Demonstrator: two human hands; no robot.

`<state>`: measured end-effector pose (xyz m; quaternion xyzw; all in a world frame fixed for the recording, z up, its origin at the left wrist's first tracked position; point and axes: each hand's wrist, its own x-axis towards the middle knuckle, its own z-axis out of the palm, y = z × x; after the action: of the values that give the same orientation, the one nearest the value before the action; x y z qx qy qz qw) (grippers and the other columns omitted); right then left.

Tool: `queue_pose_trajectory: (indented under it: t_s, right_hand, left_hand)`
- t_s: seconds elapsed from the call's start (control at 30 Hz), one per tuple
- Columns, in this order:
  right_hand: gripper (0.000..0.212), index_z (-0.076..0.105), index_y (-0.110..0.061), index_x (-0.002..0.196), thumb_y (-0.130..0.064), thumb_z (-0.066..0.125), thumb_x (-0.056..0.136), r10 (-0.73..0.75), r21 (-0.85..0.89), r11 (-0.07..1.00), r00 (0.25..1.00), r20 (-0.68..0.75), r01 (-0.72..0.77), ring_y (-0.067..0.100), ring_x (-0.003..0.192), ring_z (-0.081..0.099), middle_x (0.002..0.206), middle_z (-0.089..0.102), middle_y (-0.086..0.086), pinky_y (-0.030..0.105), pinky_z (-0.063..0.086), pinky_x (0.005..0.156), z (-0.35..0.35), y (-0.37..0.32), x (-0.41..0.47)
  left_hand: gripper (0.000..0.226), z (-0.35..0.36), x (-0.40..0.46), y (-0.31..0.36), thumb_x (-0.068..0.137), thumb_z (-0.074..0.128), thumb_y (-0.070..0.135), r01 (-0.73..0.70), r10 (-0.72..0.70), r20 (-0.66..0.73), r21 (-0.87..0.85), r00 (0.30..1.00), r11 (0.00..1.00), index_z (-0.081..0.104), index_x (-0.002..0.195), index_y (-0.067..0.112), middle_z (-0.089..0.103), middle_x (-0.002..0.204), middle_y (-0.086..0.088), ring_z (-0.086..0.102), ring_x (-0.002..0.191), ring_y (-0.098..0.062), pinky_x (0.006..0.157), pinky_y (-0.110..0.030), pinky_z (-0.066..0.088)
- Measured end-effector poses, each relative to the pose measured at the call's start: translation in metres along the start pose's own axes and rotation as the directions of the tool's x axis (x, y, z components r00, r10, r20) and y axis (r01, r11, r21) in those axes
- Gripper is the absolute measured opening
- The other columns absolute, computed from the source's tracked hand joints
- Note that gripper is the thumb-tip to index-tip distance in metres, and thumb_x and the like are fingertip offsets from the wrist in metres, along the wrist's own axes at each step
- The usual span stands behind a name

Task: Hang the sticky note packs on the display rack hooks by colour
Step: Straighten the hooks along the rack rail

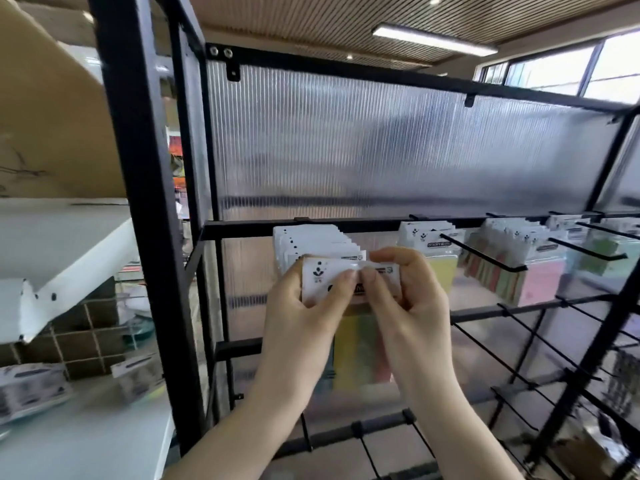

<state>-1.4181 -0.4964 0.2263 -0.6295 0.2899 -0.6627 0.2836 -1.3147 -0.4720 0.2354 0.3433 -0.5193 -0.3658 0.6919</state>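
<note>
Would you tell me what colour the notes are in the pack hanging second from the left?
Yellow: the second pack, under its white header card, shows in the head view.

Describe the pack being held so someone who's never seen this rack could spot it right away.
Find the black rack, then the top bar of hooks and its leftmost row of packs. Just in front of that row, the left hand and right hand pinch the held pack by its white header. Unlike its neighbours, it is gripped by hands, with striped multicolour notes below.

Yellow pack (pixel 439 252) header – "STICKY NOTES", blurred – rest unreadable.
</note>
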Motion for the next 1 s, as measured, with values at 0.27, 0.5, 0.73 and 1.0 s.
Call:
queue_pose_trajectory:
  t_s: [0.27,0.5,0.73,1.0]
  right_hand:
    - [0.011,0.061,-0.023,0.084,-0.012,0.059,0.087,-0.081,0.026,0.997,0.99,0.115,0.079,-0.002,0.064,0.055,0.067,0.06,-0.013,0.007,0.04,0.059,-0.003,0.006,0.009]
    - [0.012,0.061,-0.024,0.084,-0.013,0.058,0.086,-0.114,0.058,0.993,0.981,0.158,0.106,-0.002,0.07,0.057,0.076,0.063,-0.018,0.007,0.04,0.064,-0.006,0.013,0.013]
    - [0.013,0.061,-0.024,0.084,-0.012,0.057,0.086,-0.115,0.042,0.993,0.977,0.182,0.109,-0.002,0.069,0.058,0.076,0.063,-0.018,0.007,0.04,0.064,-0.011,0.017,0.017]
    - [0.007,0.06,-0.024,0.089,-0.018,0.057,0.088,-0.11,0.05,0.994,0.955,0.277,0.1,0.001,0.079,0.061,0.083,0.065,-0.017,0.01,0.042,0.067,-0.013,0.015,0.018]
  left_hand:
    - [0.017,0.004,-0.004,-0.001,0.075,0.061,0.027,-0.026,0.024,-0.06,-0.027,0.998,0.999,0.068,0.089,0.019,0.074,0.083,0.0,0.071,0.076,-0.013,0.061,-0.019,0.052]
    - [0.007,0.006,-0.005,-0.002,0.082,0.069,0.024,-0.019,0.018,-0.081,-0.007,0.997,1.0,0.07,0.089,0.022,0.074,0.088,-0.001,0.071,0.08,-0.017,0.064,-0.022,0.054]
    - [0.009,0.01,-0.003,0.003,0.088,0.057,0.011,0.009,-0.006,-0.062,0.037,0.998,0.999,0.06,0.096,0.01,0.074,0.082,-0.006,0.071,0.074,-0.018,0.062,-0.021,0.055]
    - [0.012,0.009,-0.005,0.0,0.074,0.061,0.021,0.067,-0.078,-0.097,-0.11,0.992,0.992,0.071,0.079,0.022,0.074,0.085,-0.006,0.07,0.075,-0.019,0.059,-0.027,0.056]
